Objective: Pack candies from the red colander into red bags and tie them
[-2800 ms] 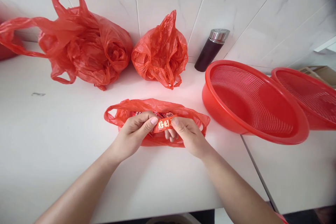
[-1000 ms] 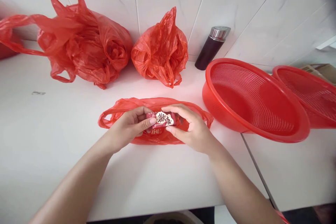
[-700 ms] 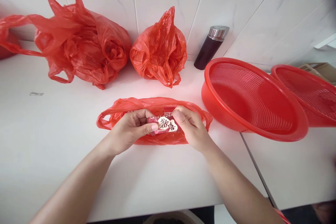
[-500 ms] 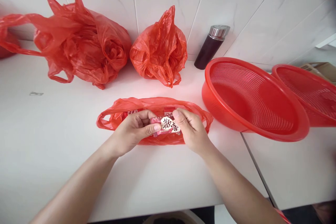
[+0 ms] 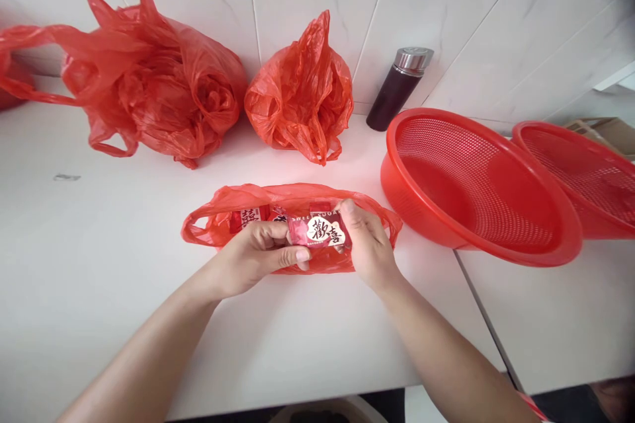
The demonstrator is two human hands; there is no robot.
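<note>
White smooth counter (image 5: 297,330) across the frame. Upper left: big glossy red plastic bag (image 5: 159,92), crinkled, bulging, handles up. Right: round red plastic mesh basket (image 5: 404,195), another red mesh basket (image 5: 595,215) partly behind. Centre: slack, open red plastic bag (image 5: 278,193), thin film. Upper centre: peaked, crumpled red plastic bag (image 5: 297,99). Over the open bag, bare right hand (image 5: 370,241), fingers pinching a packet's right end; bare left hand (image 5: 255,254), fingers curled narrow at its lower left, grip hard to tell. Upper centre-right: dark cylindrical flask (image 5: 397,92), metal cap. Flat oblong dark-red packet (image 5: 322,232), cream label: above the bag's mouth, wrapper seemingly unopened. Similar red-and-white packets (image 5: 251,217) lie inside, apparently unhandled.
</note>
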